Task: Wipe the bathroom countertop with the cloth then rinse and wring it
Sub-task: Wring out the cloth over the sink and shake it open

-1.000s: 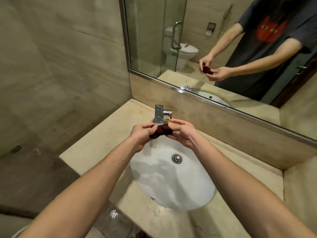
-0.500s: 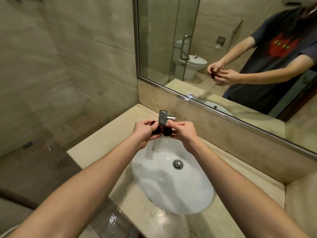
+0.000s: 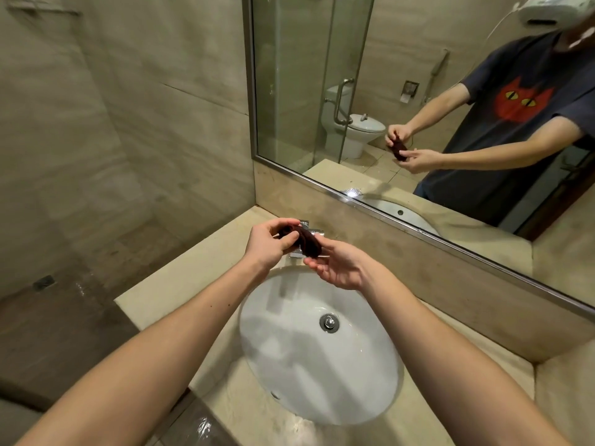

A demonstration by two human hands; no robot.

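- Two bare forearms are stretched out over the round white sink bowl [image 3: 289,358], which is set into the beige stone countertop [image 3: 180,275].
- A shiny metal drain plug [image 3: 329,322] is seen at the bottom of the bowl.
- The small dark brown cloth [image 3: 306,242] is held up over the far edge of the bowl (all scrunched up).
- One end is pinched by the left hand [image 3: 267,244], fingers curled.
- The right hand [image 3: 341,268] is held palm up with fingers spread, fingertips touching the cloth's lower end.
- The silver metal tap [image 3: 304,224] is mostly hidden behind the cloth.
- Farther back, a big wall mirror [image 3: 289,91] is fixed.
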